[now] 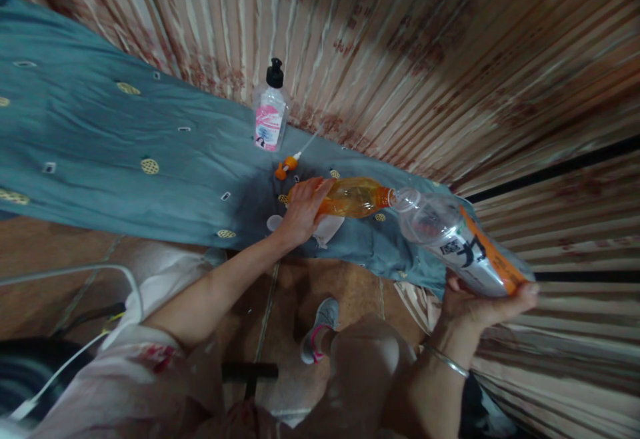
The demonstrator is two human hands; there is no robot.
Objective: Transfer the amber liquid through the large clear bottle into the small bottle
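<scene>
My left hand (303,212) is wrapped round an amber see-through bottle (354,197), tilted nearly level with its open neck to the right. In my right hand (480,302) is a large clear plastic bottle (440,232) with an orange and silver label, gripped near its base and slanting down to the left. The two bottle mouths meet or nearly meet; I cannot tell whether they touch. An orange pump top (287,166) with a thin clear tube lies on the cloth beyond my left hand. Below that hand lies a pale, crumpled, see-through item (328,228).
A clear pump bottle (271,116) with a black top and pink label stands at the back of the blue cloth (195,159). A pleated curtain (350,46) hangs behind. A round translucent cap-like piece (274,223) lies near the front edge. Tiled floor (250,299) is below.
</scene>
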